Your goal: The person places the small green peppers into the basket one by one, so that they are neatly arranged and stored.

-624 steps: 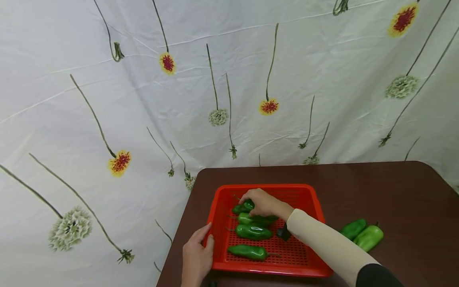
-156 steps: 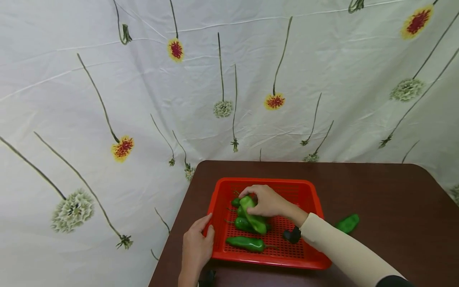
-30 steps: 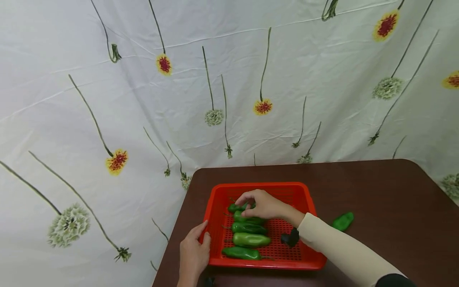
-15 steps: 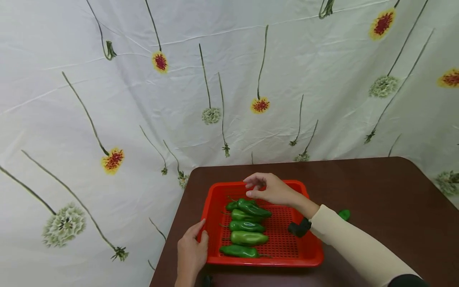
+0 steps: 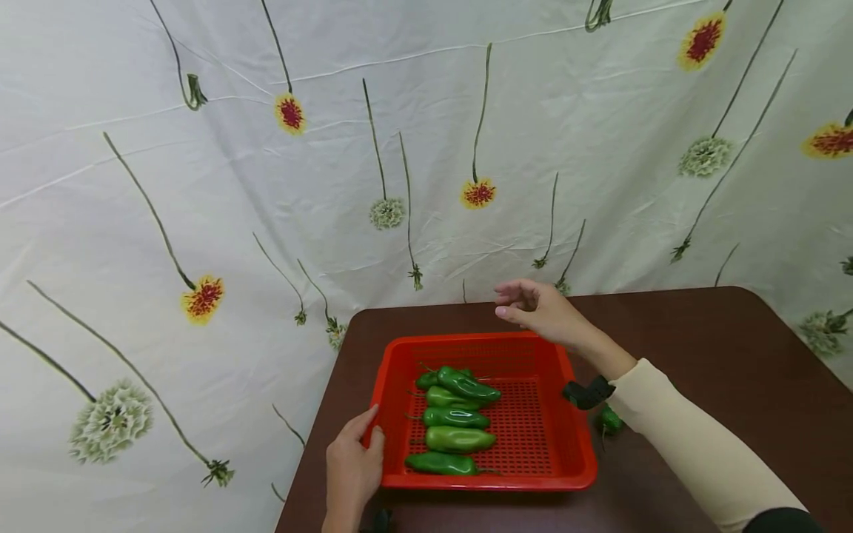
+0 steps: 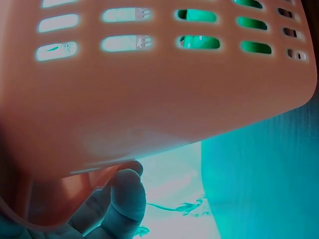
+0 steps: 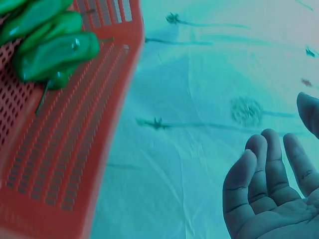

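A red plastic basket (image 5: 541, 485) with a slotted floor stands on the table, several green peppers (image 5: 460, 440) lying crosswise in its left half. At the back of the row, one dark green pepper (image 5: 469, 385) rests slantwise on top of others. My left hand (image 5: 355, 466) holds the basket's left rim; in the left wrist view its fingers (image 6: 127, 195) curl at the rim's lip. Raised over the basket's back right corner, my right hand (image 5: 549, 314) has loosely bent fingers and nothing in it. The right wrist view shows its palm (image 7: 279, 214) apart from the basket.
One more green pepper (image 5: 609, 420) lies on the dark brown table (image 5: 706, 370) right of the basket, partly hidden by the right sleeve (image 5: 693, 437). A white cloth (image 5: 333, 170) with printed flowers hangs behind the table. A black wrist device (image 5: 588, 392) is at the right wrist.
Peppers were added to the basket and fewer lie on the table. Within the last second my right hand let go of the topmost pepper and rose rightward. My left hand stays at the rim.
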Demonstrator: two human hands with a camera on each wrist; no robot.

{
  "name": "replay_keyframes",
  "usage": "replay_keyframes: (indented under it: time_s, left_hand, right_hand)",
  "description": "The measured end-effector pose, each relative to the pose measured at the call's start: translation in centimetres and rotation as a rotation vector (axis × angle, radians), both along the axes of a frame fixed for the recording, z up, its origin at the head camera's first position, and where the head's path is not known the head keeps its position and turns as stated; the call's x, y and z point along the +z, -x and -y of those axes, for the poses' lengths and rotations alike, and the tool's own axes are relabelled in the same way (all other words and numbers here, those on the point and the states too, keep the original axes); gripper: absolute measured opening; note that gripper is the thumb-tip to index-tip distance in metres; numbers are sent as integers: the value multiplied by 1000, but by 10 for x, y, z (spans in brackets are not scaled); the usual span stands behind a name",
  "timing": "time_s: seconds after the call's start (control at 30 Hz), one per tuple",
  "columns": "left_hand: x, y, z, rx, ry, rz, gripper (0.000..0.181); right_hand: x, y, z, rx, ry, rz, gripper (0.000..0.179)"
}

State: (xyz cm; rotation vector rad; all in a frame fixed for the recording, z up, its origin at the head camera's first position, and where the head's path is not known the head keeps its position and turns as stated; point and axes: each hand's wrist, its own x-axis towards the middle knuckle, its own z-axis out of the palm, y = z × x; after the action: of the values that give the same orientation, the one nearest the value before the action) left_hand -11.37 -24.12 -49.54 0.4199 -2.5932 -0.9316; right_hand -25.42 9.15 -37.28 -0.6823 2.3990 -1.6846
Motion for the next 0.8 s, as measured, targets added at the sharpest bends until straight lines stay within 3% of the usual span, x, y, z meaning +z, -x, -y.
replay_keyframes:
  time_s: [0.33,0.63,0.8]
  left_hand:
    - [1,-1,-1,-3,2,-2,35]
    - [2,0,-2,-14,-4,12,35]
    - [2,-1,-2,-12,0,5,35]
  right_hand:
    - [0,0,-44,-133,70,45,49]
    - [-12,-4,-78,-297,49,31,49]
    - [-23,-8,-93,-323,-1,-2,49]
